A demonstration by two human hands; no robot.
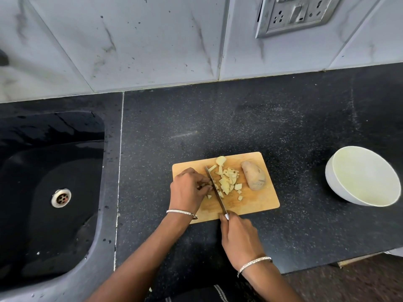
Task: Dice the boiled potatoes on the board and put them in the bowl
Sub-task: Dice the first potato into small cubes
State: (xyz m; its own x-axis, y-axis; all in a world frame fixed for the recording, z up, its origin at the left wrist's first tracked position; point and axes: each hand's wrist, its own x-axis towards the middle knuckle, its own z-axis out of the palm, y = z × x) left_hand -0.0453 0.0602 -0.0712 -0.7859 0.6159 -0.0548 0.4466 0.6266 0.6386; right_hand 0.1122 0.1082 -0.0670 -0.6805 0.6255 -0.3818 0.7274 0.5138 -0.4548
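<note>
Head camera, looking down: a wooden cutting board [257, 203] lies on the dark speckled table [218, 118]. The left hand [187, 188], fingers curled, holds a small piece of potato down on the board, right against the blade. The right hand [237, 236] grips the handle of a knife [214, 188], fingers wrapped round it, with the blade angled across the board. Diced potato pieces [227, 182] are heaped just right of the blade. A whole potato [254, 175] lies beside them on the board. A white bowl [335, 184] stands on the table, well apart to the right. A black sink [109, 192] with a metal drain [61, 198] sits to the left.
</note>
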